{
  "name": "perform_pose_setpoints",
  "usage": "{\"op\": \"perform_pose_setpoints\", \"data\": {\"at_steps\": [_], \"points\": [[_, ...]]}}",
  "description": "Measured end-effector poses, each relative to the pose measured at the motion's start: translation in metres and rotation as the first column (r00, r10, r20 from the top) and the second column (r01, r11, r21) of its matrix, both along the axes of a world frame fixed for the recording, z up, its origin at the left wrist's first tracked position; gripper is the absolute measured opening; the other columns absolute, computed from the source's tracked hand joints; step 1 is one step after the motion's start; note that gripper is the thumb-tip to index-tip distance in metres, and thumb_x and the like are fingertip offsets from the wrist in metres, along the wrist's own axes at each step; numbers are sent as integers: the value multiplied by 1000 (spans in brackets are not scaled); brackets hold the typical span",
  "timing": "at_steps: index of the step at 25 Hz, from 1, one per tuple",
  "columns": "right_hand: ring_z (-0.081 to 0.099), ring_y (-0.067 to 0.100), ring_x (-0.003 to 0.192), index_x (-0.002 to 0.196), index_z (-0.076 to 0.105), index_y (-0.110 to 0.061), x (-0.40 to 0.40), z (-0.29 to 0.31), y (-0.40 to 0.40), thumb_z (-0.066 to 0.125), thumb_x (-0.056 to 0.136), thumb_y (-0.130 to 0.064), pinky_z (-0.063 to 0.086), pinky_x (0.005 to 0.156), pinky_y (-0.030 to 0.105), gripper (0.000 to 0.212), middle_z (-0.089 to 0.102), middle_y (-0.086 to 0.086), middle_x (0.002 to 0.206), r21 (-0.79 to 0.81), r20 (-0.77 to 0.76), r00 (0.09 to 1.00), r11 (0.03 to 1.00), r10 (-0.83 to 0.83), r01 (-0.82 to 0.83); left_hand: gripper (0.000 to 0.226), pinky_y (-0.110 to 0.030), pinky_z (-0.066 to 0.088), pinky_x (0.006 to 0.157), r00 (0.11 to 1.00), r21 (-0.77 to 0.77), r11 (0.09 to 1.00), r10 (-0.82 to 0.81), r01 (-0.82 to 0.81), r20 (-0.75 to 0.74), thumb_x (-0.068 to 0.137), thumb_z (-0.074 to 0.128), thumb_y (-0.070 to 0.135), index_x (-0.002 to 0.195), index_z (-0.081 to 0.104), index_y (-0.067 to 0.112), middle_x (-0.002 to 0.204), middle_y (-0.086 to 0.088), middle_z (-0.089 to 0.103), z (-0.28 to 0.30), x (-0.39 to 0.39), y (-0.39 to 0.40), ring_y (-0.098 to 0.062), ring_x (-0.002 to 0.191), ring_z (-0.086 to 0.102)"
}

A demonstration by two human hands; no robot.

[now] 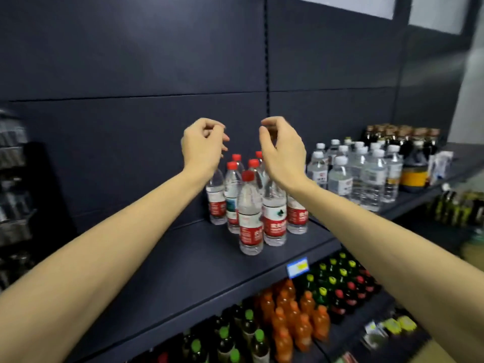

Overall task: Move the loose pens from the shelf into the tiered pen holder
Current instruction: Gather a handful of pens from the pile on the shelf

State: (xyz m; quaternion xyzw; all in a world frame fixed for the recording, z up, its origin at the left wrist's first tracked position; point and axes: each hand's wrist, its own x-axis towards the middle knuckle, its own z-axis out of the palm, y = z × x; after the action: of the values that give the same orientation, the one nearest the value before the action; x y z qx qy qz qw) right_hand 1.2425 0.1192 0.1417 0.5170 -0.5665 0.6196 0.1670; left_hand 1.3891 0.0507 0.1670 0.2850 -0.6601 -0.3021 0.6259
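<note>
Your left hand [203, 146] and right hand [284, 150] raised above red-capped clear plastic water bottles [250, 205] on dark metal shelf [183, 258], fingers loosely curled, holding nothing. Pens, tiered holder not visible. Step: searching; next, look elsewhere.

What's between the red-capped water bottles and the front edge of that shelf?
In the head view, the stretch of dark shelf in front of the red-capped water bottles is bare up to its front edge; only the person's forearms pass above it.
</note>
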Motion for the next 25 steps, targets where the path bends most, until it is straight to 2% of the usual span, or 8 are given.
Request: {"op": "perform_pose_setpoints", "data": {"at_steps": [4,7,10,13,16,18,21,25], "points": [[63,11,99,118,64,-22,-103,-37,32,49,101,-34,54,90,44,25,67,-10,108,56,132,984,992,-123,117,18,-35,54,59,983,7,990,-142,143,119,98,58,13,87,68,23,77,3,72,-23,-105,29,-11,55,65],[63,10,98,121,62,-23,-171,-59,59,50,101,-32,54,89,40,26,66,-11,108,112,136,969,975,-205,190,12,-41,62,69,944,-41,956,-279,290,178,100,58,20,106,69,22,92,5,74,-31,-186,47,-11,75,72],[62,10,88,122,62,-21,-236,-74,79,50,102,-28,51,78,34,24,65,-11,101,171,133,954,954,-269,246,23,-46,62,83,880,-62,910,-378,411,289,99,61,25,120,68,21,102,9,72,-44,-264,52,-10,88,71],[61,12,82,118,62,-22,-304,-97,93,52,100,-29,48,71,33,22,65,-11,96,263,104,927,909,-360,324,30,-38,58,93,807,30,864,-480,502,344,99,61,11,128,64,14,115,4,67,-66,-345,52,-4,89,62],[64,17,89,117,64,-19,-370,-115,108,55,97,-28,49,75,34,24,67,-8,99,391,55,896,835,-440,386,35,-20,52,81,742,55,826,-530,560,410,98,61,7,133,61,12,107,6,63,-74,-412,49,-2,84,58],[65,20,94,116,64,-17,-411,-124,118,57,95,-26,49,77,34,24,70,-3,105,441,53,867,791,-496,425,37,-13,49,74,712,56,811,-542,583,447,98,62,8,135,60,10,113,3,63,-72,-454,48,-3,84,59],[65,22,102,120,65,-14,-466,-140,133,58,95,-25,50,83,35,28,70,1,112,511,84,833,741,-547,436,33,-28,55,84,683,62,779,-582,624,441,97,60,4,129,63,11,119,-1,66,-76,-513,55,-8,90,62],[63,29,108,124,64,-14,-542,-157,140,59,95,-33,50,83,37,35,68,6,115,611,71,811,668,-581,425,30,-42,56,85,626,150,747,-634,648,455,96,61,6,123,59,20,94,6,63,-89,-586,58,-21,84,61]]}}
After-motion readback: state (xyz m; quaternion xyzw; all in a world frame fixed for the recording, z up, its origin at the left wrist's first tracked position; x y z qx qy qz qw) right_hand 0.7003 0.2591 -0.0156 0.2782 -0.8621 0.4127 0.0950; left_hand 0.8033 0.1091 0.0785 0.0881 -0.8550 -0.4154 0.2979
